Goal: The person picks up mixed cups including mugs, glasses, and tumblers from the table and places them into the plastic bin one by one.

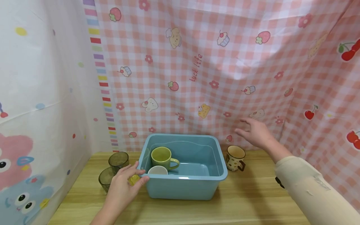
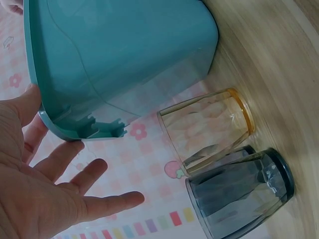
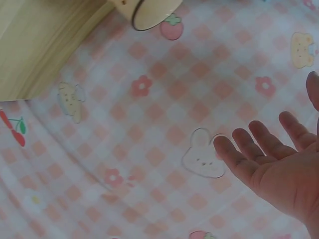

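Note:
My left hand is at the left front corner of a blue plastic basin, its thumb and fingertips at the rim and its other fingers spread. Inside the basin stand a green mug and, partly hidden by the front wall, a white cup. Above and behind a cream mug with brown spots and a brown handle, my right hand hovers with its fingers extended, holding nothing. The right wrist view shows that palm against the cloth, with part of the cream mug at the top.
Left of the basin stand two smoky dark glasses and an amber glass, clearer in the left wrist view, where the amber glass is nearest the basin. Cloth curtains hang behind and beside the wooden table.

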`<state>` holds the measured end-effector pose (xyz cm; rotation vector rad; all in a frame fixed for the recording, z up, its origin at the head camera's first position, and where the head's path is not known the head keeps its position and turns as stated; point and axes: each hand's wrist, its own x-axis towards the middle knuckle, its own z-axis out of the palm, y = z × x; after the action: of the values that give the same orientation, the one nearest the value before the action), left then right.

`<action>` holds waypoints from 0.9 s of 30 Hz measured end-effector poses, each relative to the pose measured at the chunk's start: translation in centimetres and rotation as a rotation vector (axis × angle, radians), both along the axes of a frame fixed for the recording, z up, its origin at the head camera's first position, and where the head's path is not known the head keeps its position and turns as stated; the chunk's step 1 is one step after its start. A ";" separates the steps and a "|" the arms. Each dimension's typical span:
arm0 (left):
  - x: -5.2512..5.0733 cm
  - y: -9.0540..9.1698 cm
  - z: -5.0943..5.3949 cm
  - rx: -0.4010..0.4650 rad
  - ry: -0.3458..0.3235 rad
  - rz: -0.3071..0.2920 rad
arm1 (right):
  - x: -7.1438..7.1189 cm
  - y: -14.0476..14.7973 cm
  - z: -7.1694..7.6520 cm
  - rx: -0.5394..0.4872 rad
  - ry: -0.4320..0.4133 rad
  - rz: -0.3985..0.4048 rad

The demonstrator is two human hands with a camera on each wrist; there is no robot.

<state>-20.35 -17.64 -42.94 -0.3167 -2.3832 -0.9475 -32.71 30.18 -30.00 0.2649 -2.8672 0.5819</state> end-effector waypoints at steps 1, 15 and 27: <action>0.0 0.0 0.0 0.001 -0.004 0.002 | 0.1 0.3 -0.1 -0.006 -0.008 -0.005; 0.2 0.1 -0.1 0.007 0.002 0.001 | 1.3 4.4 -2.4 -0.031 -0.142 -0.095; 0.2 0.1 0.1 0.010 0.000 -0.003 | 2.4 5.4 -7.5 -0.051 -0.271 -0.058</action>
<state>-20.12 -17.54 -42.87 -0.3171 -2.3775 -0.9602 -30.35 35.55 -37.49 0.1008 -3.1003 0.7297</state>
